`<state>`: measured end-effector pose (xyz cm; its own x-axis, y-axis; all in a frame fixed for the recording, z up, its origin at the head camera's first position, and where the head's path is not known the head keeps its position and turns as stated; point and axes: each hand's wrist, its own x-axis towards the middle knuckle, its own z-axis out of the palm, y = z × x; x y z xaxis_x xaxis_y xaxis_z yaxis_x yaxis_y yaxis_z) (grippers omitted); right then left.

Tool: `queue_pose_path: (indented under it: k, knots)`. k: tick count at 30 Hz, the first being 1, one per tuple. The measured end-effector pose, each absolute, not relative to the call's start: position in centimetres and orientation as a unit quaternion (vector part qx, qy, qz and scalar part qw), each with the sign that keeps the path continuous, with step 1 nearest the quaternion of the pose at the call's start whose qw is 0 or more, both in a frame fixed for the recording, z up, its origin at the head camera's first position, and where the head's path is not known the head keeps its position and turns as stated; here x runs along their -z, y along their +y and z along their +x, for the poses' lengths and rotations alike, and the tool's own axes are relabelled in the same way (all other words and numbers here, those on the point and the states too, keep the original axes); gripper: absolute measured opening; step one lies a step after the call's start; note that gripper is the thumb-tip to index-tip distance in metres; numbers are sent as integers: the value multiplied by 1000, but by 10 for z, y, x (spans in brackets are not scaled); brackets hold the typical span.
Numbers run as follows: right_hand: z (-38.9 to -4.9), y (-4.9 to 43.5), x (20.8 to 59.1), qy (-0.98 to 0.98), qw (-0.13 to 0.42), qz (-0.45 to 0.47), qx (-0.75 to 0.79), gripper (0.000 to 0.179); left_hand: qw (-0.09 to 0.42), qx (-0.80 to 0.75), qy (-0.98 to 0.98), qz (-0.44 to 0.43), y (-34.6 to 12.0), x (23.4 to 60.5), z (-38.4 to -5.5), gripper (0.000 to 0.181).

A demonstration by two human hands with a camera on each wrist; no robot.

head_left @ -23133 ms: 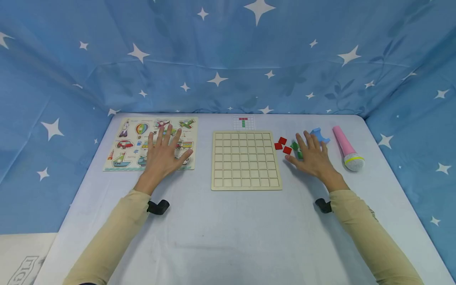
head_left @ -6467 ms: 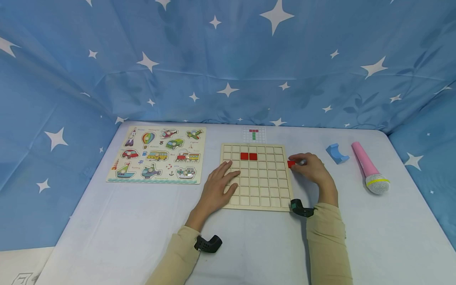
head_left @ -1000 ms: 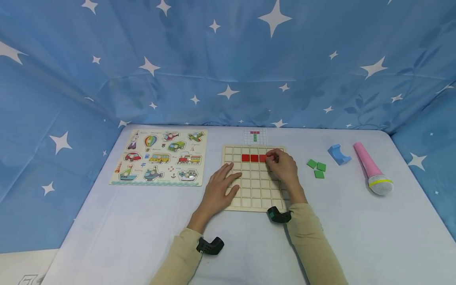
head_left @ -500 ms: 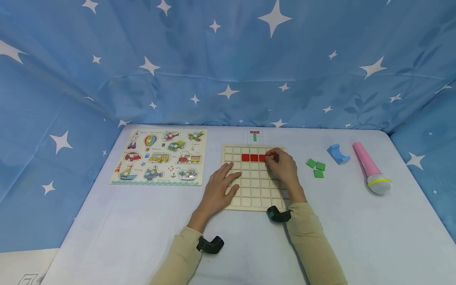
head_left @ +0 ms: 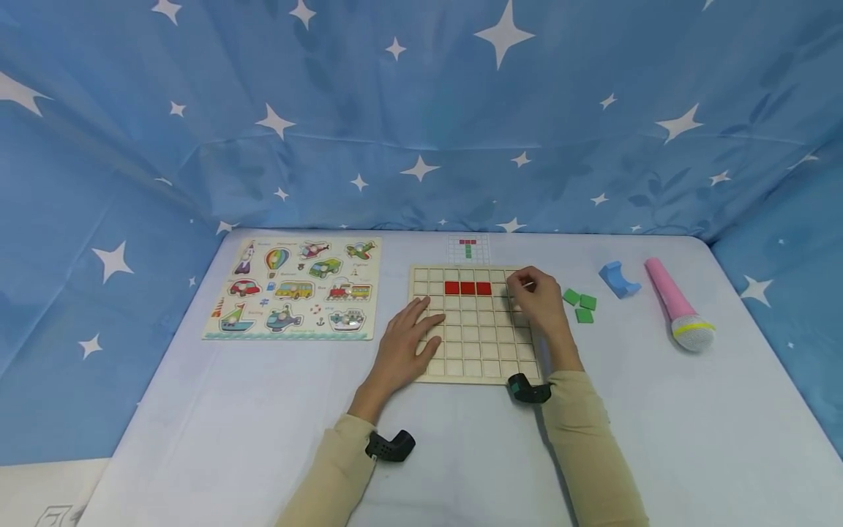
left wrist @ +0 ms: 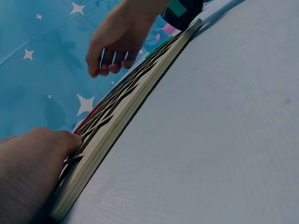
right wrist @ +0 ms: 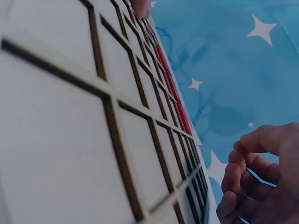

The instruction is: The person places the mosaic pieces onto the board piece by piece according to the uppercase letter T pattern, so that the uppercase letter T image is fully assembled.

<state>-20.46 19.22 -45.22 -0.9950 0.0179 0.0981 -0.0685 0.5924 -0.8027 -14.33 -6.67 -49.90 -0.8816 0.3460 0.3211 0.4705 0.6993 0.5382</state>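
One table [head_left: 263, 410] carries one vehicle puzzle [head_left: 293, 288] and one wooden grid board [head_left: 474, 344]. The left hand [head_left: 407, 342] lies flat, fingers straight, on the board's near left part. The right hand [head_left: 536, 300] hovers over its far right corner, fingers loosely curled, holding nothing. Three red tiles [head_left: 468, 288] fill one row; three green tiles [head_left: 579, 304] lie just right of the board.
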Motion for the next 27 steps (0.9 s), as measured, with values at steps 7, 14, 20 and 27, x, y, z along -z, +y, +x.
queue_pose_path:
  k: [7,14,20,27]
  knots:
    - [-195,209,450,-908,34,-18,-418,27,88,322,-917,-218,-65,498,-143,35]
    - [-180,236,454,-924,27,-23,-380,26,85,316,-920,-218,-66,500,-142,36]
    - [-164,258,450,-937,37,-20,-346,23,92,319,-917,-222,-67,500,-142,36]
    - [-149,280,442,-955,15,-20,-297,26,93,320,-916,-223,-66,499,-142,36]
